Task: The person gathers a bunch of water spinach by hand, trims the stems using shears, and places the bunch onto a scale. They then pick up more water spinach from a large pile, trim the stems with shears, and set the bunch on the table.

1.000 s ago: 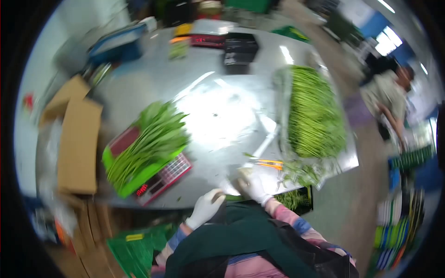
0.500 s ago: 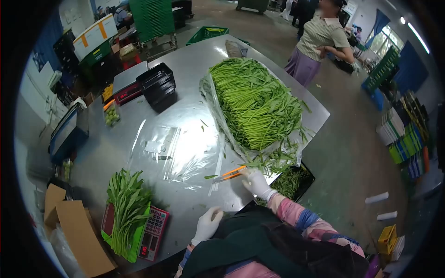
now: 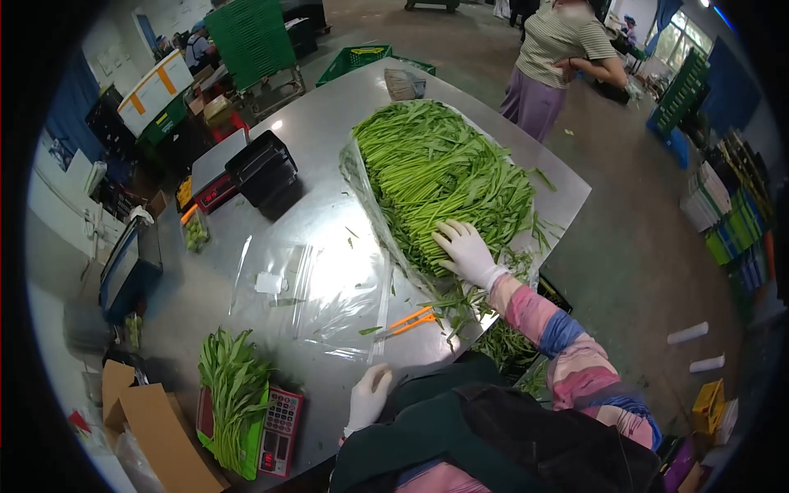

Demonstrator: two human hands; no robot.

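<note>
The left hand [image 3: 367,400] is resting on the table [image 3: 329,205] edge, and its fingers are too hard to see. Nearby, a green tray [image 3: 205,431] is holding leafy greens [image 3: 233,386]. A black crate [image 3: 549,287] is holding green scraps [image 3: 503,345]. Farther off, the right hand [image 3: 467,253] is lying with fingers spread on the pile of green stems [image 3: 444,164], which is sitting on a clear bag [image 3: 362,177].

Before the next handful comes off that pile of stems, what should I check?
1. Right hand on the pile of stems, fingers spread: ok.
2. Left hand empty at the table edge: cannot tell.
3. Orange tool lying apart from both hands: ok.
4. Plastic sheet flat on the table: ok.
5. Scale free: not ok, a bunch of greens lies on it.
6. Other person away from the pile: ok.
</note>
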